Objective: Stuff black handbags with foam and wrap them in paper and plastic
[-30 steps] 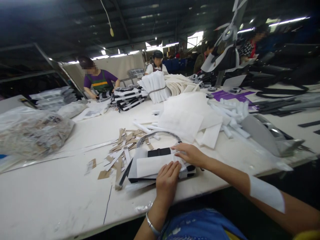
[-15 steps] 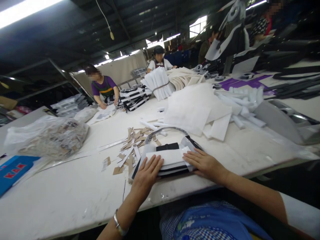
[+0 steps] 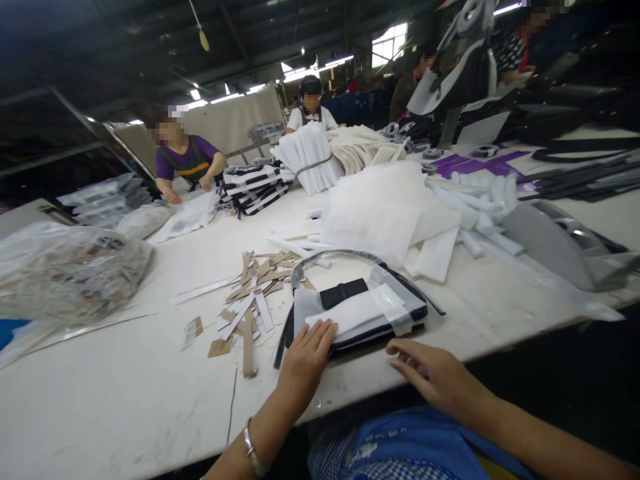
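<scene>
The right hand (image 3: 434,375) has come off the wrapped handbag (image 3: 345,294) lying on the tabletop (image 3: 150,380); its curled fingers hover just nearside, grip unclear. Only the left hand (image 3: 306,357), fingers together, now steadies the handbag.

A filled plastic bag (image 3: 75,272) lies well apart from purple material (image 3: 453,164).

Through the head feed I noted a dark ceiling (image 3: 290,27), a bright paned window (image 3: 389,45) far back, tube lights (image 3: 336,63) in a slanting line, a pale partition (image 3: 245,120), a broad white worktable (image 3: 125,373) below.
</scene>
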Demonstrator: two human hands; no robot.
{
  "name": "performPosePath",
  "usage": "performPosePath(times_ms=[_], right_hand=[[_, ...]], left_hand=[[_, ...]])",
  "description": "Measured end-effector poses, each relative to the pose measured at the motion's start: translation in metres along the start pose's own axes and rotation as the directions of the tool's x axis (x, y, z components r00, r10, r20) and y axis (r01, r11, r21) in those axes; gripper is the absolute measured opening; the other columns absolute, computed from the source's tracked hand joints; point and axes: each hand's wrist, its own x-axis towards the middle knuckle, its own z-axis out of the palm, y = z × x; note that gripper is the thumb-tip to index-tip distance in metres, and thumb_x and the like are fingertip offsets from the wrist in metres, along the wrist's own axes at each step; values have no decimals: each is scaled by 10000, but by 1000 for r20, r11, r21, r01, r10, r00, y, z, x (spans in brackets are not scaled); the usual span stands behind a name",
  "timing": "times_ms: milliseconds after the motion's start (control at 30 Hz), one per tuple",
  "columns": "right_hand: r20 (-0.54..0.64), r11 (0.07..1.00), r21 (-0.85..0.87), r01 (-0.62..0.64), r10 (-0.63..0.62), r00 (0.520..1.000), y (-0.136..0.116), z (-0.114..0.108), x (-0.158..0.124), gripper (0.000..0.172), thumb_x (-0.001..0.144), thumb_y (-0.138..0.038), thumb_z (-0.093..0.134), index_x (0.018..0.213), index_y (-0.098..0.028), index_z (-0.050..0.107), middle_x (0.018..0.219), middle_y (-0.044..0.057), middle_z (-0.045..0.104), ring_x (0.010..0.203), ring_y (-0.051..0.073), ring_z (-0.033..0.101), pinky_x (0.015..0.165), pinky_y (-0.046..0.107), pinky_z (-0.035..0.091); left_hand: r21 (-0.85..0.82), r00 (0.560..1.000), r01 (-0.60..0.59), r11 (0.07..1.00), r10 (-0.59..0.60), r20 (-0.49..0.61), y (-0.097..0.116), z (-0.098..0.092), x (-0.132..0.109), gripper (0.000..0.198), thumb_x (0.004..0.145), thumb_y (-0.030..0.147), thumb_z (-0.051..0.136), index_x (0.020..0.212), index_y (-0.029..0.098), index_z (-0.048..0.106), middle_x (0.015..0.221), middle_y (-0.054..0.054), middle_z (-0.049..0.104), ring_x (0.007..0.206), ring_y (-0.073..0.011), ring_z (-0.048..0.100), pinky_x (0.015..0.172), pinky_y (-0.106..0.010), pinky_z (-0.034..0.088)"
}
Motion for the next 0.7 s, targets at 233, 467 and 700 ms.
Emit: performPosePath(times_ms=[233,467,700], right_hand=[[301,384,791,-476,434,849,-29,26,12,361,722,-414,782,935,-235,551,1055,45,668,1134,234,632,1014,380,495],[221,-58,973,-222,503,835,-46,56,21,456,523,-185,817,890,-242,552,1014,-1,668,1171,208,613,1114,357,390],[206,16,973,-231,400,893,-61,51,42,385,510,-91,687,882,-184,652,957,11,704,1065,200,627,995,316,425]], left_hand=[[-49,999,-26,998,25,-29,-9,4,-1,490,921,105,485,1409,154,477,1357,-80,632,1215,-209,626,1019,-376,547],[-66,996,3,998,-9,-93,-18,-2,-3,567,945,155,440,1501,243,375,1338,-44,646,1130,-191,674,912,-282,587],[0,986,5,1000,-5,-168,-30,26,-26,721,911,93,404,1567,277,170,1334,-61,652,1136,-199,669,896,-281,573]])
